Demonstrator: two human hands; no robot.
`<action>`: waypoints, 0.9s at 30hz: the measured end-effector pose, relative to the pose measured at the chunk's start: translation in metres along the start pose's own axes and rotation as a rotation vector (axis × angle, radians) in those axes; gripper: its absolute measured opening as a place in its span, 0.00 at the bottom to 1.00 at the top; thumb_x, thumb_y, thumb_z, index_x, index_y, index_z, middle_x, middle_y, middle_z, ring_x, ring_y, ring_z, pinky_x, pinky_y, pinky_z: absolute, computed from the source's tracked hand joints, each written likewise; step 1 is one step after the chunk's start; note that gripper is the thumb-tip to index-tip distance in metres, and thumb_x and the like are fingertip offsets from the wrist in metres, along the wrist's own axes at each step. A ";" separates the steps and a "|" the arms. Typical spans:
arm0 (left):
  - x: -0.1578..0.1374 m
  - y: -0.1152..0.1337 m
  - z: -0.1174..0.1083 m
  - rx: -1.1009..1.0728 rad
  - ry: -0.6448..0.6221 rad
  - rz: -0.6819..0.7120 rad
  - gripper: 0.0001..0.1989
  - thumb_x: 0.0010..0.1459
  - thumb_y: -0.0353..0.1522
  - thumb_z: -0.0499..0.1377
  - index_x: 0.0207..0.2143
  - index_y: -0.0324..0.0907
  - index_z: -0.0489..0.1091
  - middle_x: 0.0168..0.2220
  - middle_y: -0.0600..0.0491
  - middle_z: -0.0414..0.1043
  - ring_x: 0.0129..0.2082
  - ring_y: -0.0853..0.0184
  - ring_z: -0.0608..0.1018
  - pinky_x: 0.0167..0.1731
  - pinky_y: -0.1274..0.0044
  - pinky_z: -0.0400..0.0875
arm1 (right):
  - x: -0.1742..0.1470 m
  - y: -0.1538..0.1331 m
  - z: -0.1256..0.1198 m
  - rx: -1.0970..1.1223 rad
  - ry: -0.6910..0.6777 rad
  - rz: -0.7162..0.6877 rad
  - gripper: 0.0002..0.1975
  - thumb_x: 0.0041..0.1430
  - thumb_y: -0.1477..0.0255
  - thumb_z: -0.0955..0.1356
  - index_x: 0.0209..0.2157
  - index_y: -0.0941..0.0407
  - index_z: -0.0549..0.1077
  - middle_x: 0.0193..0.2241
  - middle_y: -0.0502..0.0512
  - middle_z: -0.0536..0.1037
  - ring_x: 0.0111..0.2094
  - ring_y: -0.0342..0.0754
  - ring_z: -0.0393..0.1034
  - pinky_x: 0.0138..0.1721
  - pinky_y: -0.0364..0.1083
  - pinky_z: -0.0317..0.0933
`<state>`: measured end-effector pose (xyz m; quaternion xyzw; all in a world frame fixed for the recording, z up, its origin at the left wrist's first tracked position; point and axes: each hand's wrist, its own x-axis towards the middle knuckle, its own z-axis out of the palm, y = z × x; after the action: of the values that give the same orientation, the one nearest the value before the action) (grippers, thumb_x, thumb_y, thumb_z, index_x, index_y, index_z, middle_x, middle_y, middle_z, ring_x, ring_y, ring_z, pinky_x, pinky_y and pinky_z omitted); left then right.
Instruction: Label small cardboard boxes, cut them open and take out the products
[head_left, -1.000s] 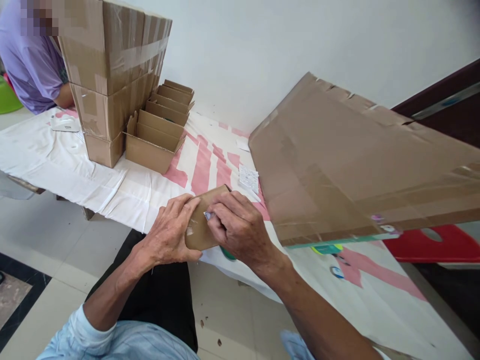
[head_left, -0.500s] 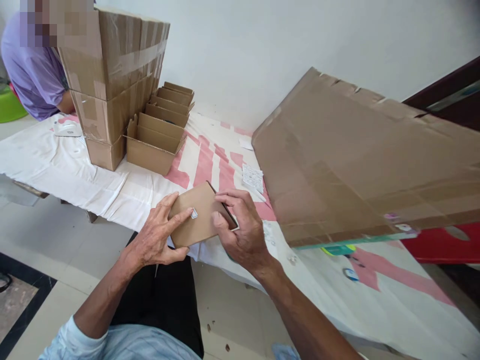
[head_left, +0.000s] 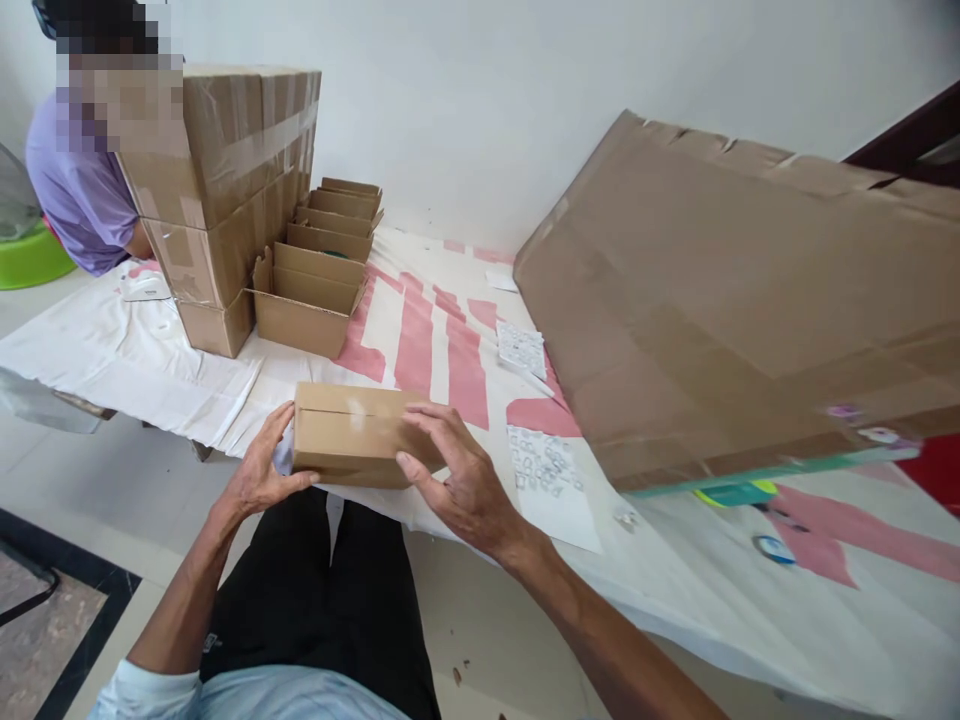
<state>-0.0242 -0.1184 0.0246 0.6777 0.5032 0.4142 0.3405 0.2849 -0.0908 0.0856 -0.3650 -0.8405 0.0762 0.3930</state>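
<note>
A small closed cardboard box (head_left: 352, 425) lies level at the front edge of the cloth-covered table. My left hand (head_left: 262, 468) grips its left end, thumb along the near side and fingers at the far corner. At the right end, my right hand (head_left: 457, 475) has its fingers over the top and its thumb against the near face. A seam runs along the box's top. To the right of my right hand lies a printed sheet of paper (head_left: 555, 490), with a smaller printed sheet (head_left: 521, 348) behind it.
Several open cardboard boxes (head_left: 304, 325) stand in a row beside a tall stack of taped cartons (head_left: 217, 240). A person in a purple top (head_left: 82, 200) sits behind the stack. A big cardboard panel (head_left: 712, 300) leans at right. A tape roll (head_left: 774, 549) lies near it.
The box has been turned and lowered from a tilted pose to lie level at the table edge. Both hands have shifted to its ends. My view has swung slightly, uncovering the printed sheet.
</note>
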 end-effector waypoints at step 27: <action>0.044 0.033 -0.010 -0.048 0.223 -0.053 0.20 0.53 0.44 0.73 0.40 0.46 0.69 0.67 0.39 0.75 0.63 0.44 0.79 0.55 0.55 0.77 | -0.097 0.117 0.022 -0.528 -0.368 0.662 0.09 0.73 0.63 0.67 0.47 0.54 0.73 0.45 0.62 0.76 0.47 0.57 0.72 0.41 0.49 0.62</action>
<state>-0.0134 -0.0846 0.0677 0.6058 0.5456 0.4896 0.3093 0.3750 -0.0679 -0.0366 -0.6819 -0.7251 0.0442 0.0854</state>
